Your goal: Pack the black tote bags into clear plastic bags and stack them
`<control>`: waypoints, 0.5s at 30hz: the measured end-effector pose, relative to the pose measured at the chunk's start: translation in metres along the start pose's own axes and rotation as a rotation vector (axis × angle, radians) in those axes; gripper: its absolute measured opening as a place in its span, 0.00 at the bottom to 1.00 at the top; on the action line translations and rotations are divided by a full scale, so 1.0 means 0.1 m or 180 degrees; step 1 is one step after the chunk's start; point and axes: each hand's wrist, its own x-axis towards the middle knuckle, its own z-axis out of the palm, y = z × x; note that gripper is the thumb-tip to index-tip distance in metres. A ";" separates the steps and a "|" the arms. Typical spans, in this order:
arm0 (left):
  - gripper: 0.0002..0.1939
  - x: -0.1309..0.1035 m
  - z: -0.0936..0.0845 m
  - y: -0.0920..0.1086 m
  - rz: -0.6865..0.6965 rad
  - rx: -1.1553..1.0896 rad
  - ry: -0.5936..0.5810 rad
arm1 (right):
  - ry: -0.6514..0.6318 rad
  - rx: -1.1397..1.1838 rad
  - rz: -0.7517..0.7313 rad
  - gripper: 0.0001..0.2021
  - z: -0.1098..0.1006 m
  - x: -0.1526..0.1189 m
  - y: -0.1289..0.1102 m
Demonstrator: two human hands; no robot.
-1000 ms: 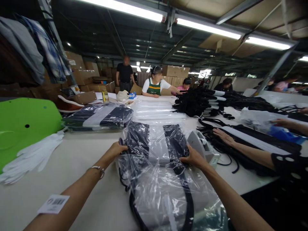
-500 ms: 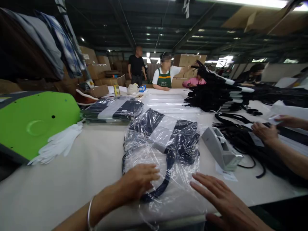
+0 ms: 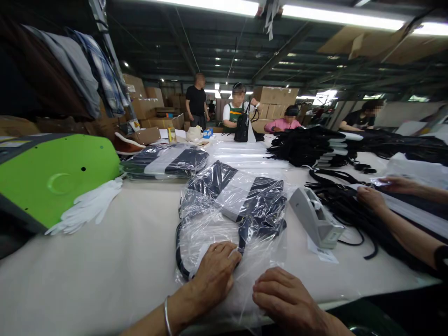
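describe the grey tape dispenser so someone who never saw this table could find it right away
Start at the long pale table and find the clear plastic bag with the dark item inside, under the person's two hands. Just right of that bag, before the tangle of black straps, sits the tape dispenser. It is the only hard, light grey wedge-shaped thing among soft black goods, with a white label lying beside it.

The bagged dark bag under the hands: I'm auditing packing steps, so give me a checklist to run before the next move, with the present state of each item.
1. Left hand flat on the plastic bag near its open end: ok.
2. Right hand on the bag's near edge: ok.
3. Dark bag fully inside the plastic: cannot tell.
4. Strap tucked within the plastic: cannot tell.
5. Tape dispenser close on the right side: ok.
6. Co-worker's hand apart from the bag: ok.
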 end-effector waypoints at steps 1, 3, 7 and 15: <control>0.25 0.02 0.05 -0.02 -0.0141 -0.0016 0.0054 | -0.0015 0.0111 0.0052 0.10 -0.01 0.04 -0.03; 0.23 0.00 0.10 -0.09 -0.0344 -0.0025 0.0104 | -0.0016 0.0245 0.0126 0.10 0.01 0.06 -0.06; 0.14 -0.11 0.06 -0.23 -0.0302 0.0337 -0.0089 | 0.0051 0.0410 0.0249 0.09 0.09 0.03 -0.08; 0.05 -0.18 -0.15 -0.53 -0.0022 0.0295 -0.0114 | 0.0774 0.0228 0.0612 0.08 0.12 0.37 0.09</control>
